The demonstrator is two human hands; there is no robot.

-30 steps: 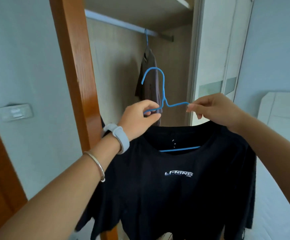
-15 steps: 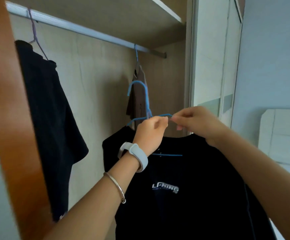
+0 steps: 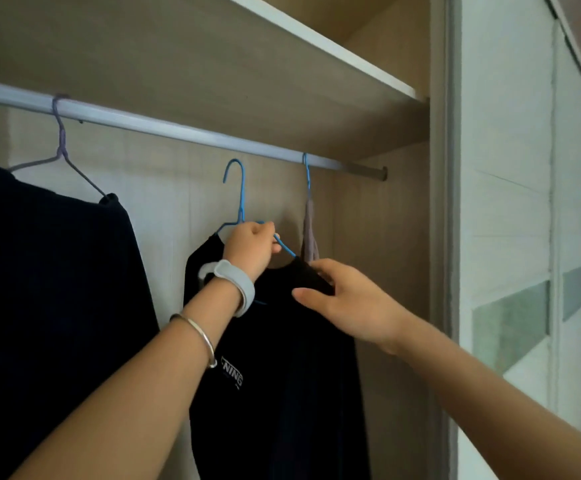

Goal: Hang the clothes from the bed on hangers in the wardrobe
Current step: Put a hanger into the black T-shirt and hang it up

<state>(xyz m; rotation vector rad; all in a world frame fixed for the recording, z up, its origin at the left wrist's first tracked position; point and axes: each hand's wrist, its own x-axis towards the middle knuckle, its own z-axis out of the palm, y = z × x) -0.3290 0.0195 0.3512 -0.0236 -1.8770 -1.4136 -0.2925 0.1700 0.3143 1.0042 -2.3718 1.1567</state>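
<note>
A black T-shirt (image 3: 282, 375) with white lettering hangs on a blue wire hanger (image 3: 239, 192). My left hand (image 3: 252, 245) grips the hanger just below its neck. The hook points up, a short way below the wardrobe rail (image 3: 178, 128), without touching it. My right hand (image 3: 347, 299) holds the shirt's right shoulder between thumb and fingers.
On the rail's left hangs a dark garment (image 3: 50, 306) on a purple hanger (image 3: 61, 147). At its right end a brownish garment (image 3: 310, 233) hangs on another blue hanger (image 3: 306, 174). A shelf (image 3: 316, 39) sits above; a sliding door (image 3: 510, 237) stands to the right.
Both hands have carried the shirt and hanger into the wardrobe and up toward the rail. My right hand has moved from the hanger's wire down to the shirt's shoulder.
</note>
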